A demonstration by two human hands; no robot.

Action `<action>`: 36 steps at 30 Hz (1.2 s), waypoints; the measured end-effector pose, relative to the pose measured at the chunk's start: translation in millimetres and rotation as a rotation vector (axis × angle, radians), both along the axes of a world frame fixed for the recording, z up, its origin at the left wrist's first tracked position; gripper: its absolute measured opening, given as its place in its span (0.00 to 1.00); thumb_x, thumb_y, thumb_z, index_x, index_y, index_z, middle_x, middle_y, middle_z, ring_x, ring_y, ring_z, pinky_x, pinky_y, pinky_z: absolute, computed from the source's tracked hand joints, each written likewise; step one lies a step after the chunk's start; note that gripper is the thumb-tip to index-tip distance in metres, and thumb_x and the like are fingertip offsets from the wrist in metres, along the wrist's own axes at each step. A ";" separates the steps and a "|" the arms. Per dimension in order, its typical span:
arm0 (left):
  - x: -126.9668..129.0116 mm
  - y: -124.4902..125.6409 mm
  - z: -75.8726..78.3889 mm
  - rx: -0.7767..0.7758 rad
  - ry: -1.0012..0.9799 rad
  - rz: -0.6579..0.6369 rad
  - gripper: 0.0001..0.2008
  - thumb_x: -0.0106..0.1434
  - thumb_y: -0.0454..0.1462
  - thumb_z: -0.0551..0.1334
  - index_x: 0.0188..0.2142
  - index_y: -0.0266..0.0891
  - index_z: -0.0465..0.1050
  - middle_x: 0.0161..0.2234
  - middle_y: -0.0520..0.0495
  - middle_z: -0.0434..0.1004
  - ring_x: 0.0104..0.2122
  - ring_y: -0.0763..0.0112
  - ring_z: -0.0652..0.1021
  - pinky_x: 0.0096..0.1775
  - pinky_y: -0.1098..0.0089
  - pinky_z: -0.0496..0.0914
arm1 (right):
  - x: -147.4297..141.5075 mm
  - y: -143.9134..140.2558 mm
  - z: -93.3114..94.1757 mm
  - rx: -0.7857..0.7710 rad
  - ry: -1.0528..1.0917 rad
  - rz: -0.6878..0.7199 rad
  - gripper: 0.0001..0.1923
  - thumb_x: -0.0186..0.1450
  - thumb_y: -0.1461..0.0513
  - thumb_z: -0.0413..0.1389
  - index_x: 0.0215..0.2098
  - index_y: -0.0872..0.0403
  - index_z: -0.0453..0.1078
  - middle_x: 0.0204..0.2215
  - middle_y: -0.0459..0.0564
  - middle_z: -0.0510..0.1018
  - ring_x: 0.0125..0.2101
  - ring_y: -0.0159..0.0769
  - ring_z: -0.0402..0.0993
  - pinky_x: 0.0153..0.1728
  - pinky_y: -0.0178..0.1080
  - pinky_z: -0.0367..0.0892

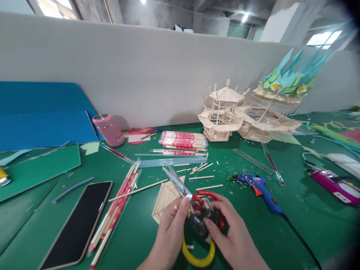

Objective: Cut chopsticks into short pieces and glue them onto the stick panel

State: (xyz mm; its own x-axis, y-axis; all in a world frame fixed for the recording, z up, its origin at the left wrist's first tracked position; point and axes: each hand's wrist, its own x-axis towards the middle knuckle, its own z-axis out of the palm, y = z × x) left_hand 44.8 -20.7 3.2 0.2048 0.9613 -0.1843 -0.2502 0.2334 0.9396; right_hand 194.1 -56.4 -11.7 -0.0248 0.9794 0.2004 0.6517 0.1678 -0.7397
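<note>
Left hand [171,225]: you pinch the scissors [180,187] at the pivot; keep that hold.
Right hand [230,232]: closed around the red handles [209,197]; steady them.
Blades: apart, angled away above the stick panel [165,197]; mind your fingertips.

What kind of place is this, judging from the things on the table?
Probably a craft or model-making workbench: stick-built pavilion models stand on the green table, a blue glue gun lies nearby, and both hands hold scissors over a stick panel.
</note>
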 end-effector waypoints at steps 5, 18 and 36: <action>2.4 -3.6 1.6 -0.076 -0.140 0.036 0.17 0.57 0.46 0.59 0.21 0.36 0.66 0.22 0.51 0.71 0.25 0.72 0.70 0.30 0.74 0.65 | 0.0 -1.2 1.6 0.053 -0.014 -0.104 0.08 0.58 0.57 0.54 0.35 0.52 0.67 0.45 0.54 0.69 0.45 0.43 0.67 0.42 0.40 0.66; -0.8 -26.0 10.9 0.140 0.177 0.017 0.18 0.60 0.47 0.54 0.25 0.35 0.69 0.22 0.50 0.69 0.25 0.71 0.68 0.29 0.74 0.63 | 5.5 -21.1 4.6 -0.127 0.259 0.010 0.15 0.63 0.54 0.50 0.43 0.50 0.70 0.42 0.51 0.70 0.45 0.38 0.66 0.39 0.33 0.68; -84.0 -5.6 2.6 0.139 0.664 -0.094 0.15 0.63 0.44 0.49 0.23 0.40 0.58 0.21 0.56 0.55 0.22 0.74 0.59 0.25 0.74 0.55 | 57.0 4.8 -27.1 -0.134 -0.113 -0.241 0.18 0.61 0.51 0.49 0.42 0.52 0.72 0.41 0.51 0.73 0.44 0.42 0.70 0.38 0.36 0.70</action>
